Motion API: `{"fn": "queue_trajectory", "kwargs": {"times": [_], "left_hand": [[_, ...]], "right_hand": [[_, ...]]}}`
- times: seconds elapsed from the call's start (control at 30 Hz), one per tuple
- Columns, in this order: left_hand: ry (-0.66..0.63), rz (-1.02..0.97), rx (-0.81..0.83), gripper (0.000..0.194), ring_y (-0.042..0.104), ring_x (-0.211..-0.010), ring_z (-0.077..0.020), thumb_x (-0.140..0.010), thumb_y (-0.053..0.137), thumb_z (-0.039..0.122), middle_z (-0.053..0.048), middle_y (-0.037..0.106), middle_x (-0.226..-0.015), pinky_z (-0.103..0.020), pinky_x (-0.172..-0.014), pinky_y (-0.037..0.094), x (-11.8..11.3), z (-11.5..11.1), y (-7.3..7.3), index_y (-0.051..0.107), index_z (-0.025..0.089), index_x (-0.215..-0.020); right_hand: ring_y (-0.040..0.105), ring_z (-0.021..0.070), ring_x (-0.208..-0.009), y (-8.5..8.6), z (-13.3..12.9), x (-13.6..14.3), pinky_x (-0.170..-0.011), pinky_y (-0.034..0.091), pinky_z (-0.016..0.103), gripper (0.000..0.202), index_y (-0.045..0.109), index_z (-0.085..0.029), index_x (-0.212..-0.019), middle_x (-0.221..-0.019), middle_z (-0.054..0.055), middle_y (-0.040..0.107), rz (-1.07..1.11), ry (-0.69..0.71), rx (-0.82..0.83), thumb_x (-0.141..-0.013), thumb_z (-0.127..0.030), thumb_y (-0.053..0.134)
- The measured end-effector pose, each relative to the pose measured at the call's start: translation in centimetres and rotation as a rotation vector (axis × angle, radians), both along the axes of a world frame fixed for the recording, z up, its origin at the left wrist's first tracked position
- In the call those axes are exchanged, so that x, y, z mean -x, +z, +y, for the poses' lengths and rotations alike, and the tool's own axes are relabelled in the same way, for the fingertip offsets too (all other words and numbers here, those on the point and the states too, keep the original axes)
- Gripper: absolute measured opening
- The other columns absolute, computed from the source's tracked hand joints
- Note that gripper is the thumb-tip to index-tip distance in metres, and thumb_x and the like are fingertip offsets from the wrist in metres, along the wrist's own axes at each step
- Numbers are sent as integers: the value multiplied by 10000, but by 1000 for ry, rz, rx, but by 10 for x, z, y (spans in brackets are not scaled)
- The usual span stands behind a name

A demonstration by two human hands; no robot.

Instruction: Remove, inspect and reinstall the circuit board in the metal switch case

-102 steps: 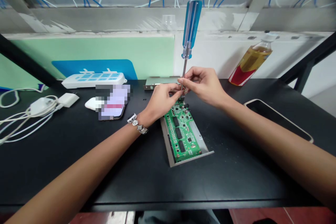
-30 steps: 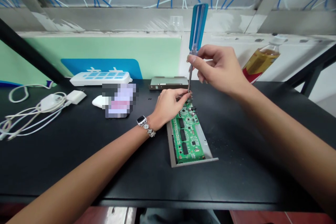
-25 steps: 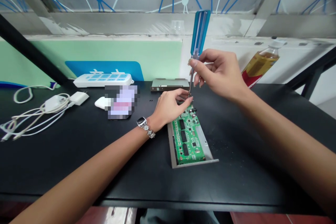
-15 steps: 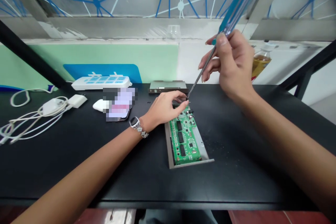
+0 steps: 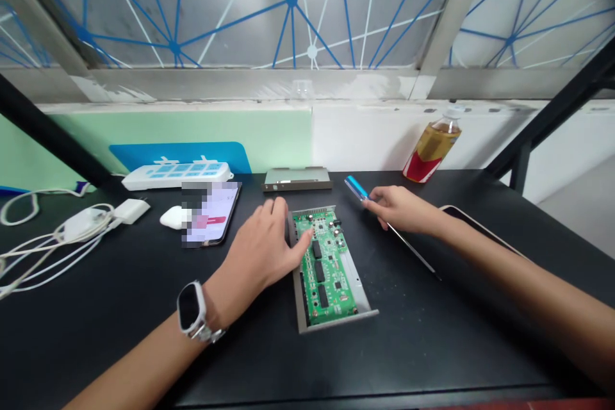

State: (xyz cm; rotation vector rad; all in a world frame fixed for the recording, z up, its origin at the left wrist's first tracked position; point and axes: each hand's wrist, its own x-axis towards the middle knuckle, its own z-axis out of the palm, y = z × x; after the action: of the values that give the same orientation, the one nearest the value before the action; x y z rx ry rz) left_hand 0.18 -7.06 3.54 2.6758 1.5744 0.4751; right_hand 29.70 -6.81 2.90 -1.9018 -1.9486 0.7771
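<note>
A green circuit board (image 5: 331,269) lies in a shallow open metal case (image 5: 298,298) on the black table. My left hand (image 5: 264,240) is at the case's left side, its thumb stretched over the board's edge and its fingers bent outside the case. Whether the thumb presses on the board I cannot tell. To the right of the case, my right hand (image 5: 396,206) grips a screwdriver low over the table. Its blue, clear handle (image 5: 356,187) points away to the left, and the long metal shaft (image 5: 413,248) slants back toward me on the right.
Behind the case lies a metal cover (image 5: 298,179). A phone (image 5: 225,211), a white earbud case (image 5: 173,218), a power strip (image 5: 177,174) and white cables with a charger (image 5: 131,211) are on the left. A drink bottle (image 5: 430,147) leans on the wall; a dark flat object (image 5: 473,224) is partly behind my right arm.
My right hand has come down from above the board's far end to the table on the right with the screwdriver, whose tip has left the board. My left hand has drawn back leftward.
</note>
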Motion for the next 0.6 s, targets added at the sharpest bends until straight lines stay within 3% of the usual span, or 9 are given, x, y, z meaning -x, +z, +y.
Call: {"fn": "queue_trajectory", "kwargs": {"times": [0.13, 0.33, 0.43, 0.5, 0.6], "left_hand": [[37, 87, 264, 433, 571, -590, -270, -938, 476, 608, -82, 586, -654, -358, -576, 365, 3, -8, 2, 500, 231, -727], [3, 4, 263, 297, 601, -613, -276, -934, 501, 407, -92, 611, -677, -360, -598, 378, 2, -8, -3, 467, 238, -691], [8, 36, 210, 216, 647, -689, -293, -962, 447, 321, -127, 647, -790, -368, -636, 411, 2, -9, -6, 532, 208, -799], [14, 65, 179, 220, 663, -719, -303, -987, 399, 293, -155, 660, -860, -373, -646, 421, 2, -9, -8, 558, 184, -882], [38, 51, 171, 242, 665, -716, -315, -1013, 362, 292, -157, 649, -832, -374, -638, 409, 6, -6, -7, 558, 167, -946]], "right_hand": [[701, 277, -697, -9, 3, 16, -618, 420, 359, 263, 601, -189, -1046, -752, 96, 754, -297, 1, -105, -971, -416, 489], [733, 402, -850, -1, 4, 35, -623, 411, 392, 454, 624, -178, -1195, -992, 211, 744, -732, 21, -151, -989, -526, 418], [716, 379, -932, 5, 16, 50, -632, 426, 386, 492, 602, -169, -1285, -1218, 222, 682, -730, 70, -286, -985, -516, 427], [660, 376, -1090, 9, 32, 63, -666, 442, 388, 529, 535, -156, -1412, -1365, 217, 610, -665, 172, -427, -977, -444, 447], [533, 407, -1241, 13, 67, 83, -756, 460, 409, 538, 557, -113, -1409, -1372, 222, 611, -567, 332, -443, -937, -365, 503]]}}
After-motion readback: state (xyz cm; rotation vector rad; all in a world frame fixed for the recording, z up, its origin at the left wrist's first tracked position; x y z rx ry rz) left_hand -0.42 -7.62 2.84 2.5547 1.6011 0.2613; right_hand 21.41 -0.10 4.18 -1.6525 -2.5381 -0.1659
